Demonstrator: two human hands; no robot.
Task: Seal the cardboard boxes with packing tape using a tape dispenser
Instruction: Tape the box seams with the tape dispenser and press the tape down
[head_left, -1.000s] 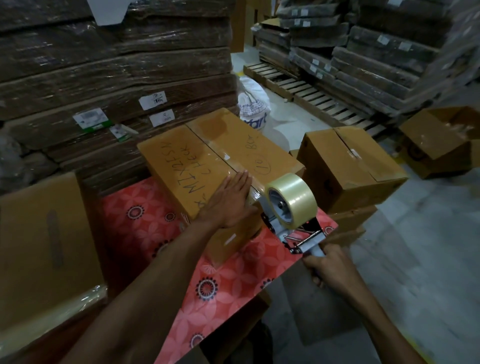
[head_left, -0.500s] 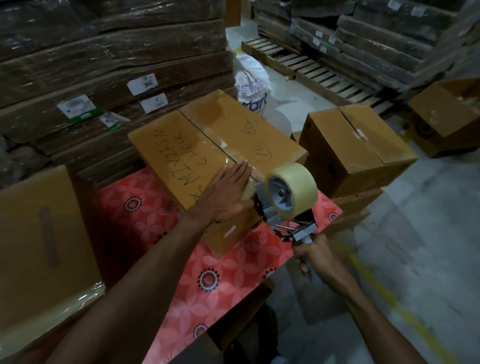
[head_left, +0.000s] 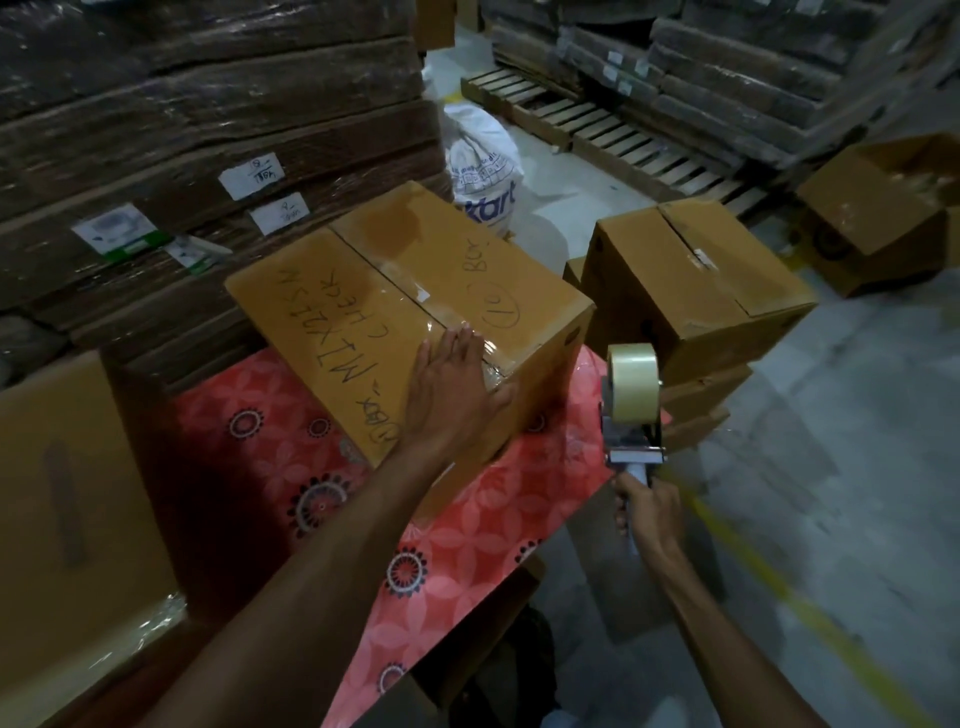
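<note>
1. The cardboard box (head_left: 405, 291) is parked on a table covered with a red floral tablecloth (head_left: 467, 545). Its centre seam runs from the far-left edge down to the near-right edge, and that's the way the long axis seems to be pointed too.
2. Clear, wrinkly packing tape (head_left: 470, 340) is laid along that seam. The left hand (head_left: 452, 384) is pressed flat on it at the near edge, fingers straight, thumb hooked over the corner.
3. The tape dispenser (head_left: 631, 415) is held upright off the table's right corner, well clear of the box: handle down, tape roll (head_left: 632, 382) on top, seen almost edge-on. Its handle is gripped by the right hand (head_left: 649, 512), fingers wrapped round it.
4. A second cardboard box (head_left: 696, 291) with a gappy seam is stacked just right of the dispenser; a further open one (head_left: 883, 208) is dumped beyond it on the concrete floor.
5. Behind the table, flattened cardboard (head_left: 208, 104) is stacked in shiny plastic wrap with paper labels stuck on. A white printed sack (head_left: 480, 161) and slatted wooden pallets (head_left: 597, 124) are spotted further back.
</note>
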